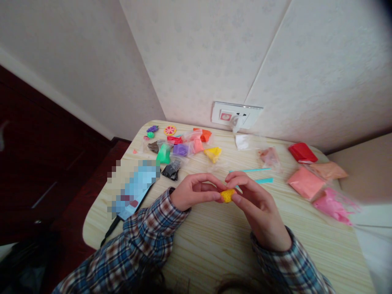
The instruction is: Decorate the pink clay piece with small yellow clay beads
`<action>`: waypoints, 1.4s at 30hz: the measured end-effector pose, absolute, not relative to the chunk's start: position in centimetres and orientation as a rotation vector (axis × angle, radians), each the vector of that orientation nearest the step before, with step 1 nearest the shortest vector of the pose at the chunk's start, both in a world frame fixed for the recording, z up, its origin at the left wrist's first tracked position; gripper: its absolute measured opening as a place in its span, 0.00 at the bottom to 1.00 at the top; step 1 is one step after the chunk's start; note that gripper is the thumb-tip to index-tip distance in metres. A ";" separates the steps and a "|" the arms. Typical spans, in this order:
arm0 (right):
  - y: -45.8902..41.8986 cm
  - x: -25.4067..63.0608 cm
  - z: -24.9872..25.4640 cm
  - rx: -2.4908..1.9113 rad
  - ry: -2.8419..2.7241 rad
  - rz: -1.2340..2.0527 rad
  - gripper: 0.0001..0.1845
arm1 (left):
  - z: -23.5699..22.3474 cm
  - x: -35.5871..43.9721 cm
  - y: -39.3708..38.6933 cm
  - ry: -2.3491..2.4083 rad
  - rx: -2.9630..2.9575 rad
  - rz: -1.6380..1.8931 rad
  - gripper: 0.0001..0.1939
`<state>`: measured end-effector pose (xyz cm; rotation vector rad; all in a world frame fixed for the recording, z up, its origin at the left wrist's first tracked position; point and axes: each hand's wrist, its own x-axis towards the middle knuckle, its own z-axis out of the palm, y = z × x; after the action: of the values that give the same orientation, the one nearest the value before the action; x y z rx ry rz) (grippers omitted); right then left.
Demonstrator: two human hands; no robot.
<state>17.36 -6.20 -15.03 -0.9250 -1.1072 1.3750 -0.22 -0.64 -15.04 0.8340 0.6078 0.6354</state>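
Note:
Between my two hands is a small yellow piece of modelling clay [227, 196] with a bumpy, dimpled surface. My left hand [197, 191] pinches its left end between thumb and fingers. On the other end, the thumb and fingers of my right hand [255, 200] press against it. Both hands hold it above the front middle of the wooden table [211, 253]. Just beyond my right hand lie a thin turquoise stick [251, 170] and a flatter turquoise tool [265, 180], the latter partly hidden by the fingers.
Bags of coloured clay lie at the back, including green [163, 154], purple [180, 150], yellow [213, 154] and black [171, 170]. Finished-looking purple grapes [152, 128] and a round fruit slice [170, 130] sit back left. A blurred-out phone [134, 196] lies left. Pink bags [306, 183] lie right.

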 end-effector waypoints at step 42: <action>-6.0 17.3 -14.9 -1.088 -1.309 1.101 0.05 | -14.7 -0.6 -0.7 0.498 0.841 0.574 0.17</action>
<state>17.28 -6.00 -14.92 -1.0879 -1.3087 1.1009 -0.62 -0.71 -14.69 0.8407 0.4978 0.5745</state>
